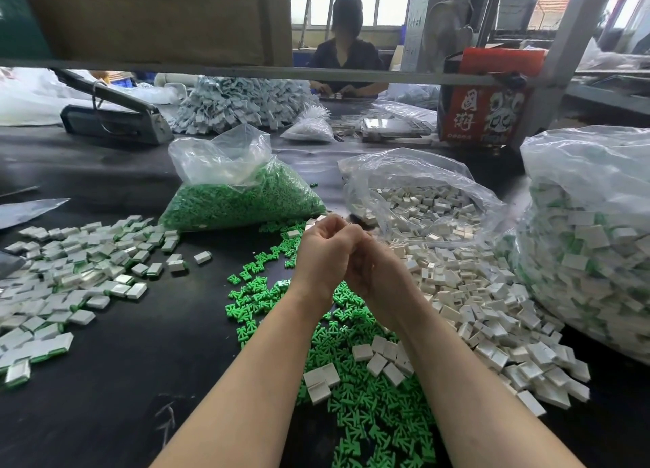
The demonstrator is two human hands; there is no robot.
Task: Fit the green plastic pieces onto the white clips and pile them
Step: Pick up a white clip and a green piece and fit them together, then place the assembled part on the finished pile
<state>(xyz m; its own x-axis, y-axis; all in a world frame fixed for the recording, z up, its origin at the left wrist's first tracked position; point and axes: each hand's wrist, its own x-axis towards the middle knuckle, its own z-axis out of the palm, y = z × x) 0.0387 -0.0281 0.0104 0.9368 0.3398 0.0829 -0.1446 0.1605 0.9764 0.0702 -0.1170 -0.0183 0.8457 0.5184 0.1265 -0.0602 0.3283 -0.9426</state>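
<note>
1. Loose green plastic pieces (pixel 373 411) lie nearest, spread over the black counter (pixel 105 397) under both forearms.
2. The left hand (pixel 325 253) and right hand (pixel 373 267) meet above them, fingers curled together; what each grip holds is hidden, so I cannot tell.
3. White clips (pixel 471 302) are heaped to the right.
4. Fitted pieces (pixel 70 267) are piled to the left.
5. A bag of green pieces (pixel 242 200) sits behind.
</note>
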